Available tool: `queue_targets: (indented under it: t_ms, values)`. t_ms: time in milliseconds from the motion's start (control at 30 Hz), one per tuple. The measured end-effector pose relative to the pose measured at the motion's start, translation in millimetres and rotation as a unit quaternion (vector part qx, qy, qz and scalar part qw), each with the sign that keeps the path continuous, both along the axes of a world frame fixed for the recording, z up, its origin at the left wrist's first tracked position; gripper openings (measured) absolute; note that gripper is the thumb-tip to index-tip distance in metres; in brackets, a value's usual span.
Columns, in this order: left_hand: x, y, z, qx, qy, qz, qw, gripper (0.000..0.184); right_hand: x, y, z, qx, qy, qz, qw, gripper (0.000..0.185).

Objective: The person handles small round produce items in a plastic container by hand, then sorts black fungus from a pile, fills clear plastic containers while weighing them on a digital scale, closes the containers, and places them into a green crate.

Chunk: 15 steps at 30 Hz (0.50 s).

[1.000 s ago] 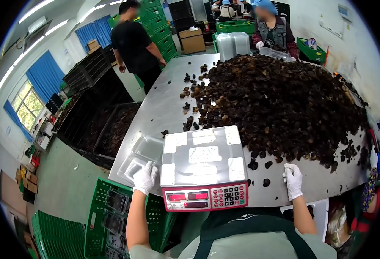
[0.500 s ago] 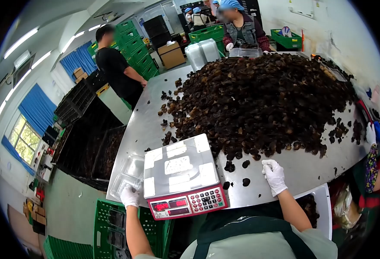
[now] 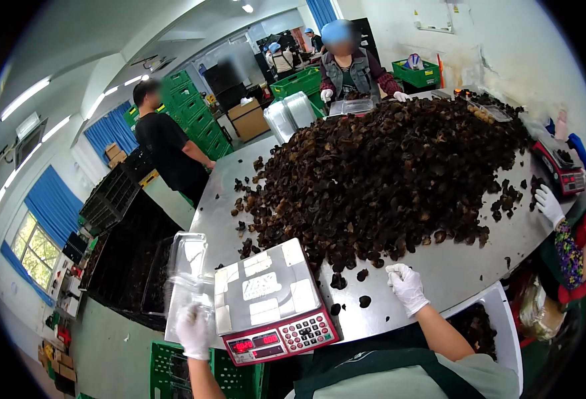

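Note:
My left hand (image 3: 193, 334), in a white glove, grips a clear plastic container (image 3: 190, 256) left of the scale. The container is lifted and partly blurred. The red and grey digital scale (image 3: 265, 287) has a bare platform and lit red digits. My right hand (image 3: 409, 291), also gloved, rests near the table's front edge with its fingers curled in. I see nothing in it. Beyond it lies a large heap of dark wood ear mushrooms (image 3: 386, 179), with a few loose pieces (image 3: 364, 302) between scale and hand.
A green crate (image 3: 166, 369) stands below my left hand and a white bin (image 3: 509, 332) right of me. At right, a co-worker's gloved hand (image 3: 550, 205) is near another scale (image 3: 559, 169). A person (image 3: 349, 73) works across the steel table (image 3: 452, 276); another (image 3: 166, 146) stands left.
My left hand has lifted the clear container from the table's left edge. My right hand has barely moved. The view has shifted, and the co-worker's hand at right now reaches onto the table.

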<state>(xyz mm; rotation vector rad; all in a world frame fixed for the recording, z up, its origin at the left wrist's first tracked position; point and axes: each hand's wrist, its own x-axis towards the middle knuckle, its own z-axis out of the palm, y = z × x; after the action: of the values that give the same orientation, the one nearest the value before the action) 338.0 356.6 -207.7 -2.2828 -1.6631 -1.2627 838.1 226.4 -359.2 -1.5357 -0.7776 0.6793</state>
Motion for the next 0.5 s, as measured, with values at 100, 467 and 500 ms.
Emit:
queue_targets:
  t_ms: [100, 467, 500]
  values:
    - [75, -42, 5, -0.049, 0.133, -0.036, 0.989, 0.025, -2, 0, 1, 0.000, -0.030, 0.003, 1.000, 0.017]
    - [157, -88, 17, -0.037, 0.132, -0.132, 0.982, 0.049, -3, 0, 10, -0.017, -0.023, 0.007, 1.000, 0.015]
    - [159, -96, 11, -0.004, 0.120, -0.158, 0.980, 0.048, -1, -1, 8, -0.022, -0.014, 0.002, 1.000, 0.014]
